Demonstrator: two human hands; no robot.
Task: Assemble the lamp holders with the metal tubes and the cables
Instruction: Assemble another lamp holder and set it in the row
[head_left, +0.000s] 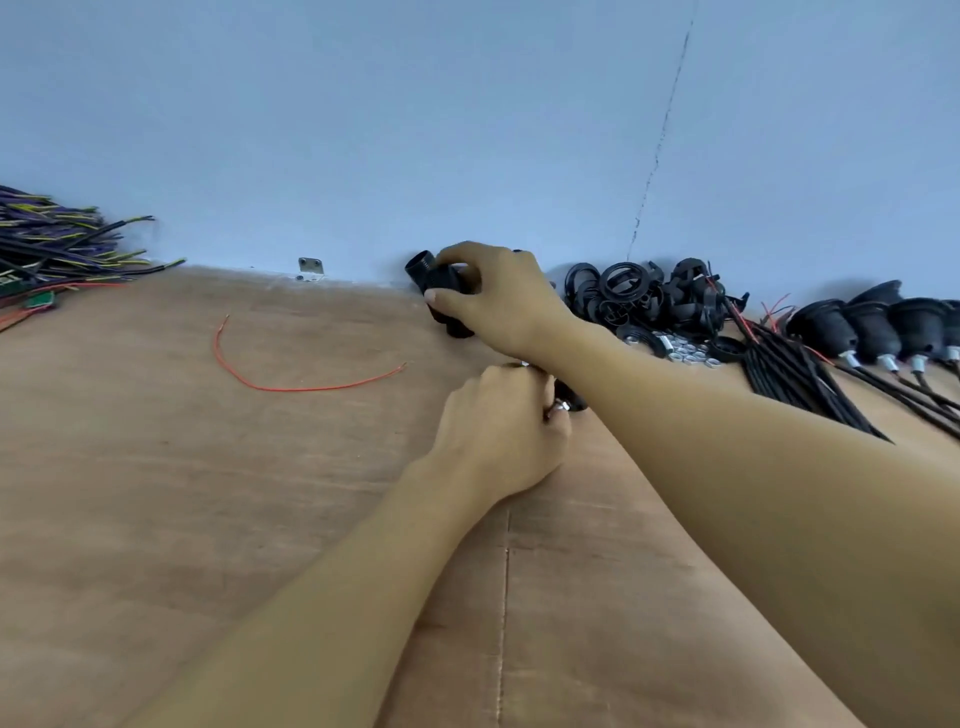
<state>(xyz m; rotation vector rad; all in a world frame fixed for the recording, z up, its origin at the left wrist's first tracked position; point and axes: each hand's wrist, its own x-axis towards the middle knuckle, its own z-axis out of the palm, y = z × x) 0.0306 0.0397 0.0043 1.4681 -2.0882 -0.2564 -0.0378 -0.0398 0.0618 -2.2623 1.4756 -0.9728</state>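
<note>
One black lamp holder (445, 299) lies at the far edge of the table (208, 493), close against the blue wall (467, 130). My right hand (498, 296) has thumb and fingers curled round its body. My left hand (498, 431) sits nearer me, about mid-table, clenched on a small part. Only its metal end (555, 408) and a bit of black beside it show; I take it for a tube fitting, but cannot tell for sure.

To do this well, I should grip the holder by its body and leave the open neck free. Then I should bring it down to the left hand rather than stretch both arms. The two parts should meet square on before I turn, started with light fingers so that nothing binds crooked.

Just right of the holder along the far edge is a heap of black rings (639, 296), with silver nuts (685, 349) in front of it. Further right lies a bundle of black cables (795, 384). Finished holders (872, 327) stand in a row toward the far right corner. A loose red wire (291, 387) lies left of my hands, and a pile of coloured cables (52, 244) is at the far left edge.
</note>
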